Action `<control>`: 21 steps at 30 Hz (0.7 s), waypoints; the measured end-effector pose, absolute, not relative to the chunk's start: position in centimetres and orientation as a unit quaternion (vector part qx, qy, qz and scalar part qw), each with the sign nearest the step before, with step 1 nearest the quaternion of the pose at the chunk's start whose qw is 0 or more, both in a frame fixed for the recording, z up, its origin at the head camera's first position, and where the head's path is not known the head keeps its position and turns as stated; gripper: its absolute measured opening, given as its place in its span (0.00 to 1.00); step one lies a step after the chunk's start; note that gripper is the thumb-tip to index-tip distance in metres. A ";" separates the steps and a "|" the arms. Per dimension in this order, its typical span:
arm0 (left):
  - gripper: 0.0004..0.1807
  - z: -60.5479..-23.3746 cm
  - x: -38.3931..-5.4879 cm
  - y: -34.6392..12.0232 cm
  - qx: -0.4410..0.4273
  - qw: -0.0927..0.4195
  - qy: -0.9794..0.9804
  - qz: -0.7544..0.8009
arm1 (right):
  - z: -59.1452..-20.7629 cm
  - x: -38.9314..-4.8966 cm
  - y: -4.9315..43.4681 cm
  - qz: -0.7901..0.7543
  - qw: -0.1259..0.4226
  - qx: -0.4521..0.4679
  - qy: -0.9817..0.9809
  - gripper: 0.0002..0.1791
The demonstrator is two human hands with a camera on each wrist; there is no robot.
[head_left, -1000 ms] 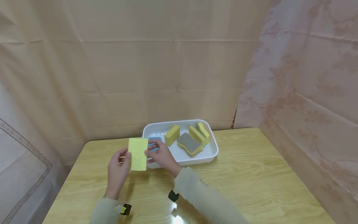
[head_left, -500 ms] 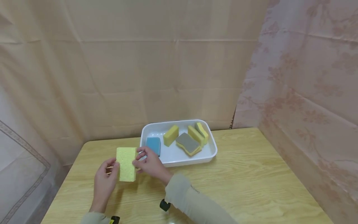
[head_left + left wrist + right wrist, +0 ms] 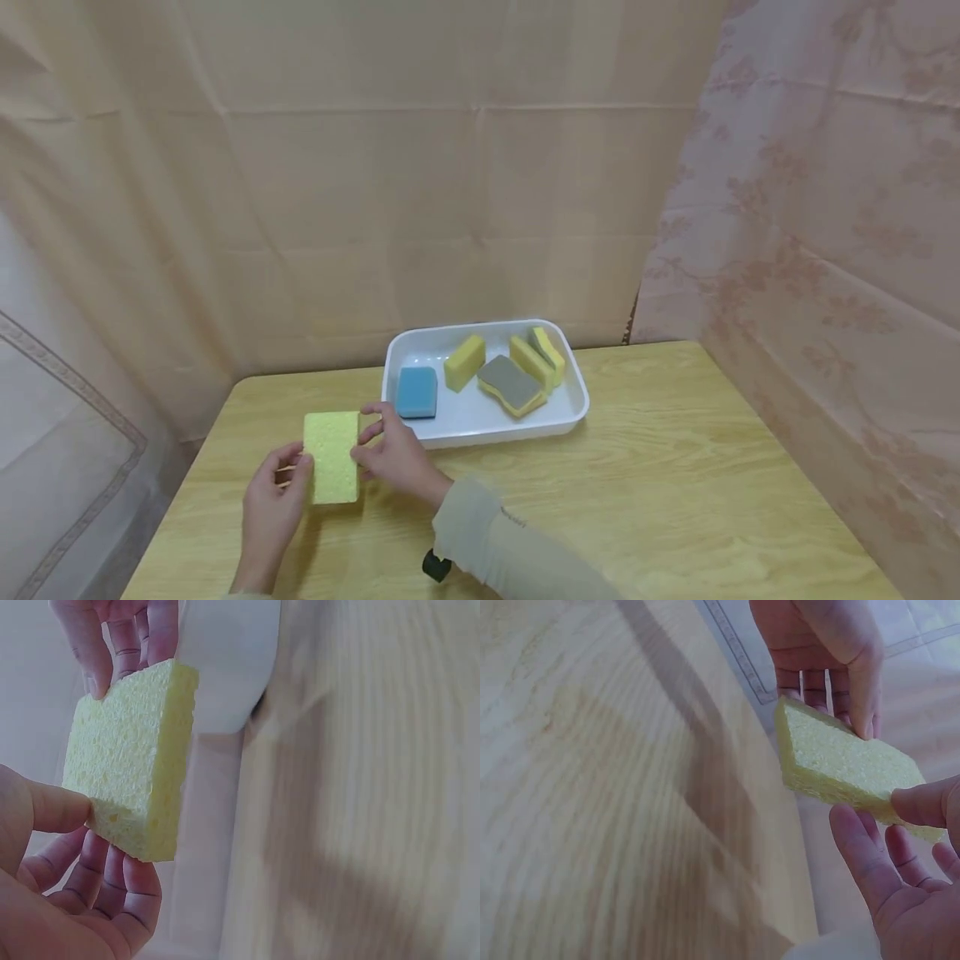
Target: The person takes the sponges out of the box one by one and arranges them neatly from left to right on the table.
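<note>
Between my two hands, above the left part of the table, is a yellow sponge (image 3: 332,458), a flat rectangle with a pitted surface. My left hand (image 3: 273,500) pinches its left edge, thumb on the near face and fingers behind. On the opposite edge my right hand (image 3: 401,454) pinches it the same way. In the left wrist view the sponge (image 3: 124,757) shows its thickness, with the left thumb and fingers at its lower end. The right wrist view shows the sponge (image 3: 847,761) with both hands at its ends.
Behind the hands a white tray (image 3: 487,435) stands near the table's back edge. It holds a blue sponge (image 3: 417,392), a grey-topped yellow sponge (image 3: 512,383) and several yellow sponges (image 3: 464,363). The wooden table (image 3: 675,467) extends right; a beige curtain (image 3: 450,208) hangs behind.
Both hands have carried the yellow sponge left and toward the near side, away from the tray. The blue sponge in the tray, partly covered before, is now in full view.
</note>
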State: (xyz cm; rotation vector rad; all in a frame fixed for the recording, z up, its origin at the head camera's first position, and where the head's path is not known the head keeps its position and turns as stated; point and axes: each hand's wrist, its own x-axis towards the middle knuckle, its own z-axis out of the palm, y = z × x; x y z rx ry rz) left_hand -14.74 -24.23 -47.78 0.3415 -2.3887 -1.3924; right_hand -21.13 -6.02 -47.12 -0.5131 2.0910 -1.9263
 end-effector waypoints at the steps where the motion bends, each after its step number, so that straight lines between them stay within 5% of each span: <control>1: 0.17 -48.0 -14.6 -24.4 0.127 0.175 -0.845 -0.489 | -47.2 -20.9 -6.2 -0.660 0.129 -0.171 0.720 0.29; 21: 0.19 -49.1 -14.7 -25.5 0.142 0.142 -0.856 -0.476 | -47.6 -20.5 -6.7 -0.616 0.162 -0.148 0.756 0.30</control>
